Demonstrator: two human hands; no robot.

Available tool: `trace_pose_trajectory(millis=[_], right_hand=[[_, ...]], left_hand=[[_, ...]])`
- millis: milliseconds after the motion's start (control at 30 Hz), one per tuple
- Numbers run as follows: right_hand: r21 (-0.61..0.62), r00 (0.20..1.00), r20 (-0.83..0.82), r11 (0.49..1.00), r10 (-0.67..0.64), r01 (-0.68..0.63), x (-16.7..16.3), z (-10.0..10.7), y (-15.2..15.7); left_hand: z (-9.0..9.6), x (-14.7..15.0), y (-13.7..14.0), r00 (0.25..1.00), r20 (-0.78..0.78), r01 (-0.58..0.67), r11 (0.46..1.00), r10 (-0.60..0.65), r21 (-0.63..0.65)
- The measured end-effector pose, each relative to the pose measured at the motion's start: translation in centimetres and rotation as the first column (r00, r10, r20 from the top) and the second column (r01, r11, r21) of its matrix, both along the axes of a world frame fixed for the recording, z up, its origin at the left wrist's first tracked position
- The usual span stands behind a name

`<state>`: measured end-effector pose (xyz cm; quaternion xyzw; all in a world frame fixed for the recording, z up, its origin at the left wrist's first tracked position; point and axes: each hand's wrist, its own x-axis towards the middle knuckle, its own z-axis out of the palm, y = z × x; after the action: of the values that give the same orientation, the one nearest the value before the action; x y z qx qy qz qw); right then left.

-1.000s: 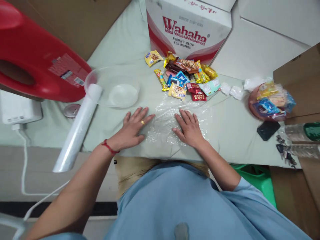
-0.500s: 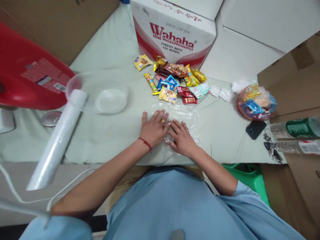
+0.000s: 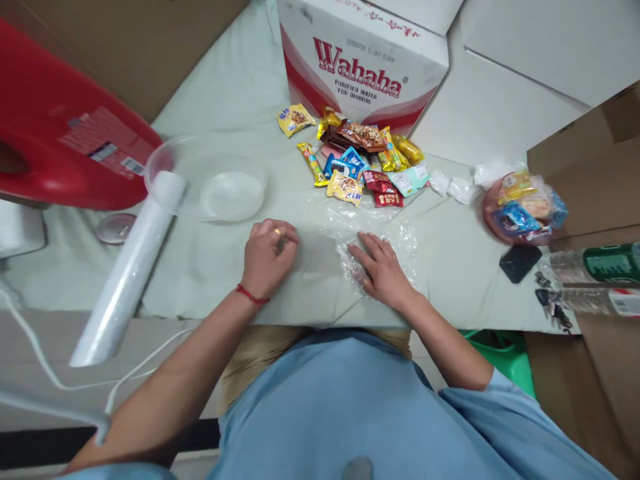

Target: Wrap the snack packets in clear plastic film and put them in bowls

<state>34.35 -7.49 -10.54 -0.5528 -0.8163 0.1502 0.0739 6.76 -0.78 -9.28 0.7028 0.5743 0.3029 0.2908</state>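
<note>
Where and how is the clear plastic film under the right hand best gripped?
Pinch the clear plastic film by its rumpled left edge, likely best from the left, where the left hand is. The film lies thin and nearly flat, offering little else to grip; the creases there may give purchase, and the right hand rests across its middle.

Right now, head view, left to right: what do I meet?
Shiny white roll, left hand, right hand on crinkled clear plastic, filled pinkish bowl, green-labelled bottle.
</note>
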Motion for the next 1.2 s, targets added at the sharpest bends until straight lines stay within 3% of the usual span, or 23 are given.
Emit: trace_pose_trajectory(millis=[67,133,233,300,433,533,667,833,900,1000,1100,1200], right_hand=[[0.001,0.998,0.053,1.0,-0.014,0.014,-0.9,0.7,-0.3],[0.003,0.995,0.095,1.0,-0.029,0.029,-1.8,1.3,-0.6],[0.009,0.991,0.124,0.999,-0.048,0.047,-2.8,1.7,-0.6],[-0.005,0.99,0.13,0.998,-0.058,0.059,-3.0,1.7,-0.5],[-0.049,0.991,0.11,0.995,-0.081,0.087,-2.5,1.3,-0.2],[-0.05,0.992,0.08,0.994,-0.095,0.099,-2.2,0.8,-0.2],[-0.04,0.992,0.069,0.993,-0.109,0.112,-2.2,0.4,-0.4],[-0.057,0.993,0.072,0.993,-0.098,0.102,-2.1,0.5,-0.2],[-0.075,0.993,0.074,0.992,-0.096,0.101,-2.0,0.9,-0.1],[-0.106,0.992,0.087,0.99,-0.088,0.097,-2.2,1.6,0.3],[-0.138,0.992,0.109,0.987,-0.07,0.085,-2.9,2.3,0.5],[-0.135,0.99,0.137,0.989,-0.044,0.063,-4.0,2.9,0.6]], left_hand=[[1.3,2.0,-1.1,0.999,0.02,-0.034,0.987,0.038,-0.157],[2.3,4.5,-2.2,0.997,-0.015,0.069,0.947,-0.078,-0.312],[2.5,7.1,-3.1,0.982,-0.166,0.019,0.924,-0.088,-0.382],[1.8,7.4,-3.0,0.985,-0.158,-0.004,0.908,-0.068,-0.418],[0.4,5.2,-2.2,0.998,0.008,0.061,0.848,-0.067,-0.526],[0.3,4.4,-2.4,0.992,-0.105,0.019,0.888,-0.076,-0.459],[0.7,6.3,-3.6,0.947,-0.311,-0.016,0.95,-0.086,-0.311],[1.1,7.7,-3.9,0.968,-0.22,0.07,0.97,-0.122,-0.232],[1.4,6.6,-3.7,0.993,-0.082,0.06,0.961,-0.085,-0.27],[1.6,3.8,-4.0,0.995,0.096,0.029,0.886,0.017,-0.462],[1.6,1.1,-4.9,0.999,-0.014,-0.045,0.837,0.045,-0.546],[1.6,-0.6,-6.2,0.97,-0.242,-0.106,0.889,-0.006,-0.446]])
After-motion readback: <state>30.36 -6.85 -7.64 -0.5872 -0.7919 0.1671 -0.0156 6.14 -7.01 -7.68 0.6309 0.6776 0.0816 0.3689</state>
